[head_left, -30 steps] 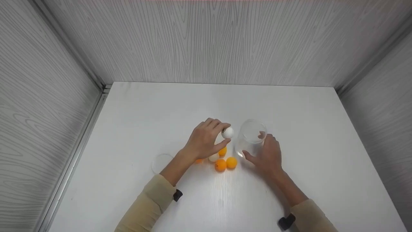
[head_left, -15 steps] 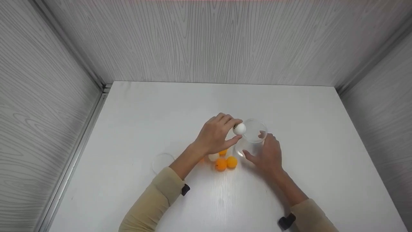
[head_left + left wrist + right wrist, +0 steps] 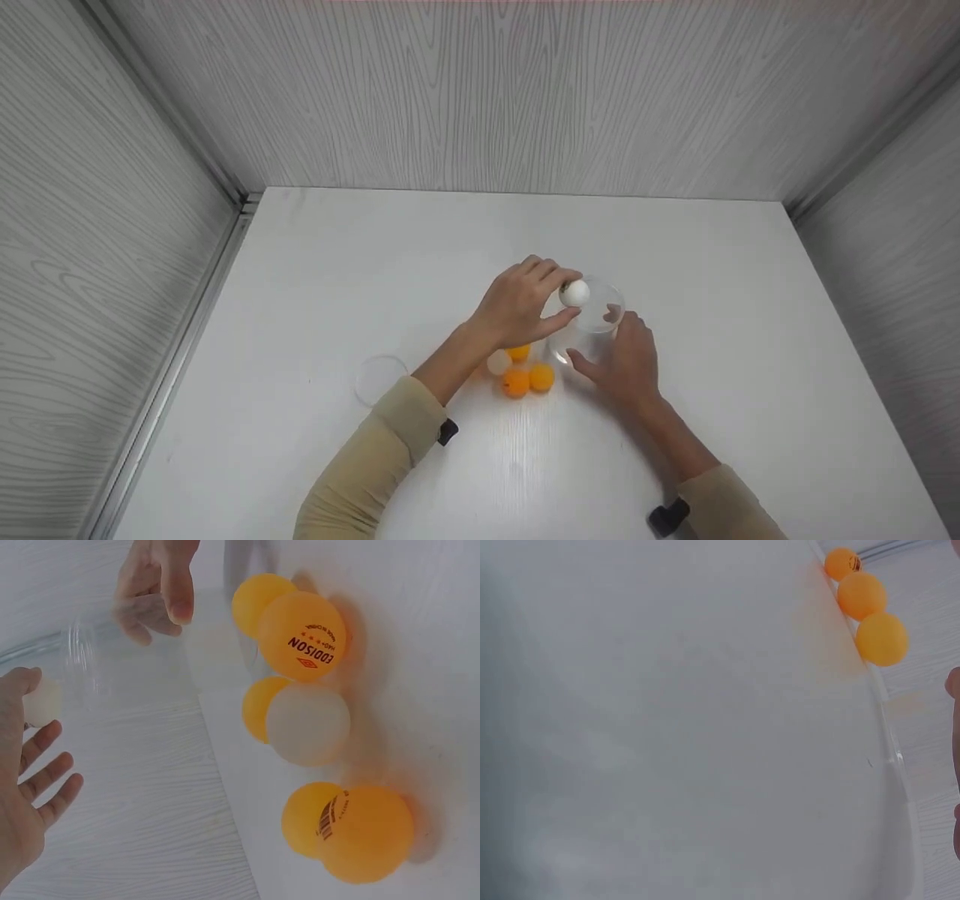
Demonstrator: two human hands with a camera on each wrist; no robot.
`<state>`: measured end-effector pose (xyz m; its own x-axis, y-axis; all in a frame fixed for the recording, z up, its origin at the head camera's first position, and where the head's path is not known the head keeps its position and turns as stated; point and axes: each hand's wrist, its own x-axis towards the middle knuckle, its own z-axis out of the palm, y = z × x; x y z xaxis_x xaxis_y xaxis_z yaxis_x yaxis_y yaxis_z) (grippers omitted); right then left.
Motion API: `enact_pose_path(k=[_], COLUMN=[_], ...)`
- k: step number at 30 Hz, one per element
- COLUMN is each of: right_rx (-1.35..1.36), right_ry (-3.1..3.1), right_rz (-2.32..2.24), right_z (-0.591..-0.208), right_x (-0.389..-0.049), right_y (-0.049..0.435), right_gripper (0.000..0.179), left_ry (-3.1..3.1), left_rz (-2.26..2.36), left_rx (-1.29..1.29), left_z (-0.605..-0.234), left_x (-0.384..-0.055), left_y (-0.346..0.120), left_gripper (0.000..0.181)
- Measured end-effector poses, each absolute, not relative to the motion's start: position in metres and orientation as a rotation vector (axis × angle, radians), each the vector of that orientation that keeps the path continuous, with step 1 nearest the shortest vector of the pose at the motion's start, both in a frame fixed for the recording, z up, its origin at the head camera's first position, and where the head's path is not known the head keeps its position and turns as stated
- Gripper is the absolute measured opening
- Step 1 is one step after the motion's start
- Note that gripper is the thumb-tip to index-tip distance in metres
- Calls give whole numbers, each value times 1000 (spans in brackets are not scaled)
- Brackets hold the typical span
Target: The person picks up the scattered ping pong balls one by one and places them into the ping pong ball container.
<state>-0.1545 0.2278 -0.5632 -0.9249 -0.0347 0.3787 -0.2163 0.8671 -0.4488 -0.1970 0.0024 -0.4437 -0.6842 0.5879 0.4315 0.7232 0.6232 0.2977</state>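
Observation:
In the head view my left hand (image 3: 519, 304) pinches a white ping-pong ball (image 3: 574, 293) between thumb and fingers, at the near-left side of the mouth of a clear jar (image 3: 592, 341). The jar stands upright on the table, and my right hand (image 3: 628, 364) grips its right side, thumb in front and fingers behind. Below the left hand lie several orange ping-pong balls (image 3: 516, 383) and another white ball (image 3: 499, 363). The left wrist view shows two more orange balls (image 3: 367, 834) set apart from the others; my left forearm hides them in the head view.
A clear round lid (image 3: 381, 380) lies flat on the white table (image 3: 300, 300), left of the balls and beside the left forearm. Grey wood-grain walls (image 3: 487, 97) rise behind the table and on both sides.
My left hand has moved right and slightly away from me, bringing the white ball from beside the jar to its mouth. The right hand and jar have stayed in place.

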Motion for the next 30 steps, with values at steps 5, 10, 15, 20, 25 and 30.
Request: enact_pose_path(k=[5, 10, 15, 20, 25, 30], right_rx=[191, 197, 221, 243, 234, 221], right_ry=[-2672, -2671, -2660, -2637, -2646, -2666], right_rz=[693, 675, 660, 656, 659, 670], right_z=[-563, -564, -565, -565, -565, -566], right_x=[-155, -155, -156, -156, -155, -155], right_y=[228, 229, 230, 231, 231, 230], right_gripper=[86, 87, 83, 78, 80, 80], left_ry=[-2562, -2560, -2549, -2535, -2545, -2571], left_rz=[-653, -657, -657, -663, -664, -654], left_rx=[-1085, -1123, -1172, -1188, -1201, -1187], left_z=[-443, -443, -447, -450, -452, -455], left_x=[-199, -203, -206, -208, -211, -214], left_y=[8, 14, 21, 27, 32, 32], left_gripper=[42, 42, 40, 40, 43, 43])
